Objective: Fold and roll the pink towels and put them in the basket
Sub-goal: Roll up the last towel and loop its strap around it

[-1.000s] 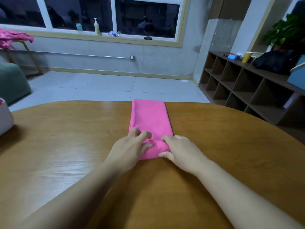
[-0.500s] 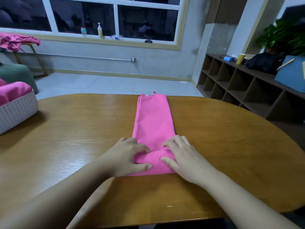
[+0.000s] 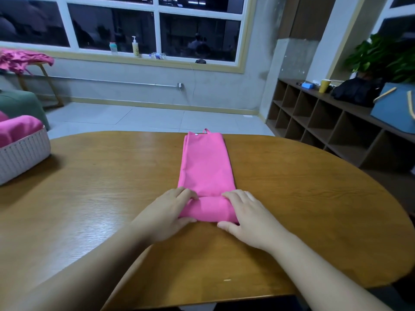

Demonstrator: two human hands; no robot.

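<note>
In the head view, a pink towel (image 3: 205, 167) lies folded into a long narrow strip on the wooden desk (image 3: 101, 209), running from the person toward the far edge, where a small hanging loop sticks out. The end of the towel nearest the person is turned over into a short, thick roll lying across the strip. The left hand (image 3: 165, 217) sits at the left end of that roll, its fingers curled over the top and its thumb tucked against the near side, so its grip closes on the roll. The right hand (image 3: 249, 217) sits at the right end of the roll in the same manner, fingers curved over the top and thumb against the near edge, gripping the towel too. Well to the left of the towel, at the desk's left edge, stands a white woven basket (image 3: 23, 153) with pink cloth (image 3: 16, 129) already showing above its rim. Beyond the towel, past the desk's far edge, is a tiled floor and a wall with a dark window (image 3: 155, 25). To the right of the towel, off the desk, a low shelf unit (image 3: 325, 126) of open cubbies stands along the wall.
</note>
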